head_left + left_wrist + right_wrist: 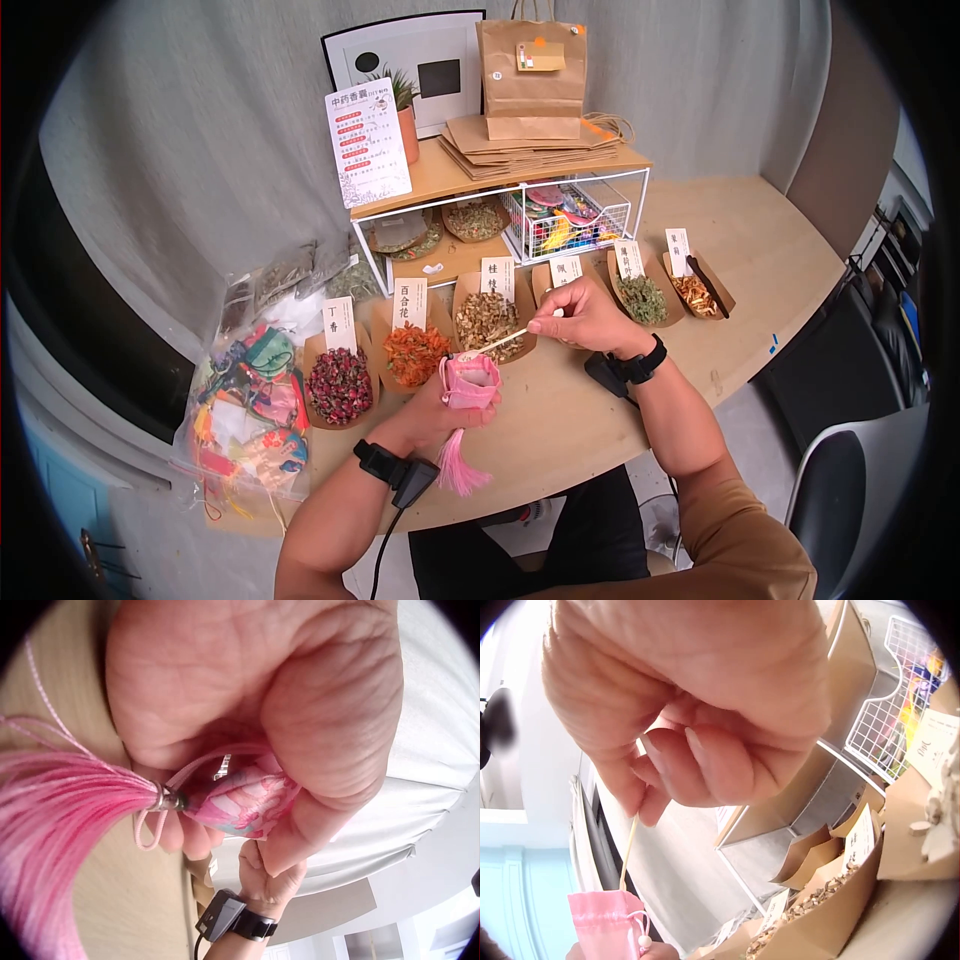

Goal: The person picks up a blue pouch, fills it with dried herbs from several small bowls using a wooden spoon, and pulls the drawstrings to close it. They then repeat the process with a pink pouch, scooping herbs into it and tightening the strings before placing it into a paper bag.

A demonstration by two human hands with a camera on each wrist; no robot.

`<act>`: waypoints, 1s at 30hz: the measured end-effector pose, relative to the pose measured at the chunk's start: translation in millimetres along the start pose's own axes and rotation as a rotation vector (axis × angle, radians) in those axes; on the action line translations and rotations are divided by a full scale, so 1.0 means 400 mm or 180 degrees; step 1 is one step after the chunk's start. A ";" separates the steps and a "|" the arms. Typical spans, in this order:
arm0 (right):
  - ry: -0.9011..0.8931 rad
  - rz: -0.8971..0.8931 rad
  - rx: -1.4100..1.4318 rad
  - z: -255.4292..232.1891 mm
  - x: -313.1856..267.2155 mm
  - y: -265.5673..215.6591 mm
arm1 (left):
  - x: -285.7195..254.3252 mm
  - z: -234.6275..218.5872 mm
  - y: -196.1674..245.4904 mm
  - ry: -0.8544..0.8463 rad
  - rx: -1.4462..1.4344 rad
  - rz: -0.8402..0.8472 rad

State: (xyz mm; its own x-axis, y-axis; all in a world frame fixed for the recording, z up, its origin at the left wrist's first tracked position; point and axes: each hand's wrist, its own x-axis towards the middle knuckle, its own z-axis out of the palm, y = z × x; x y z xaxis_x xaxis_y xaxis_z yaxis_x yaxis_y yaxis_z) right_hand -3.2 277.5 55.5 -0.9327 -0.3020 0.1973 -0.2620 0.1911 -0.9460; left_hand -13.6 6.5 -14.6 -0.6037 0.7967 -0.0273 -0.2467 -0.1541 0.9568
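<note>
My left hand (428, 416) grips a small pink drawstring pouch (470, 388), its mouth up. A pink tassel (462, 466) hangs below it, large in the left wrist view, where the pouch's flowered cloth (251, 804) shows between thumb and fingers. Between thumb and fingertips, my right hand (588, 318) pinches a thin pale stick (508, 340) that slants down to the pouch's mouth. The right wrist view has the stick (628, 853) reaching the pouch opening (607, 919), beside a white cord bead (644, 941); its lower tip is hidden there.
Labelled paper trays line the table: rosebuds (340, 388), orange petals (416, 352), pale chips (488, 322), green leaves (643, 300) and dried peel (694, 296). A bag of colourful pouches (250, 430) lies left. Behind stands a shelf (430, 190) with a wire basket (575, 235) and paper bags (532, 95).
</note>
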 end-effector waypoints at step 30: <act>0.0650 0.0831 -0.1505 -0.054 0.040 0.097 | 0.002 -0.004 -0.005 0.0047 0.0108 -0.0039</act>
State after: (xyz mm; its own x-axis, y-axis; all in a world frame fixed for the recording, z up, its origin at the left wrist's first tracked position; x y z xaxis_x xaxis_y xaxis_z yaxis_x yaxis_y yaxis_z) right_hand -33.7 300.3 27.5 -0.9980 -0.0113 0.0629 -0.0553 0.6459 -0.7614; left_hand -14.8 6.4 -17.1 -0.6121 0.7896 -0.0431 -0.2283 -0.1242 0.9656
